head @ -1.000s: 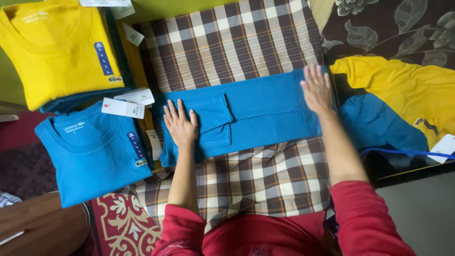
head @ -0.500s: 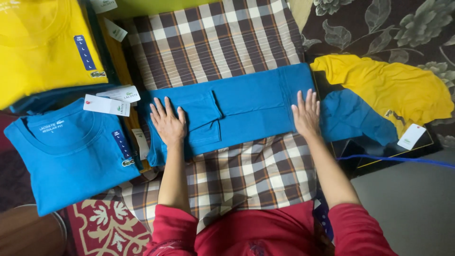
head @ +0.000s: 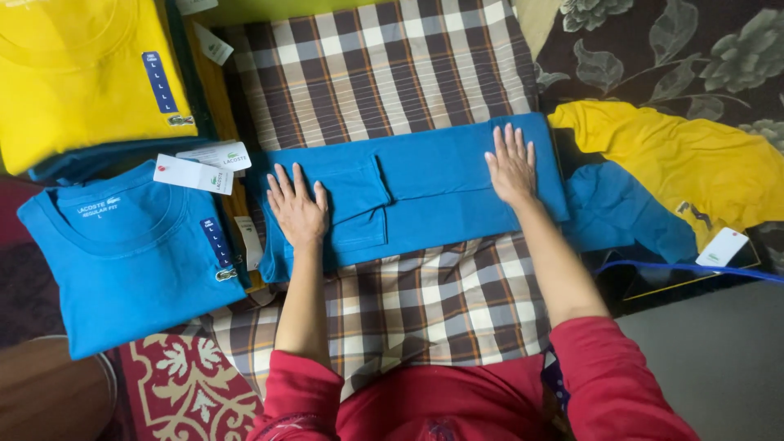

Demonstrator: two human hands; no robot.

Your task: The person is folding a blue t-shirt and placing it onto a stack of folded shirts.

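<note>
While under both flat hands (head: 298,214), blue shirt (head: 433,184) lengthwise left-right, collar probably left.

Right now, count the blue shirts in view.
3, perhaps more hidden: one under both hands, one folded at left, one crumpled at right by the yellow shirt. A dark edge under the yellow stack is unclear.

You wear a red top; its long sleeves (head: 304,392) are pushed up, leaving both forearms and hands bare.
</note>
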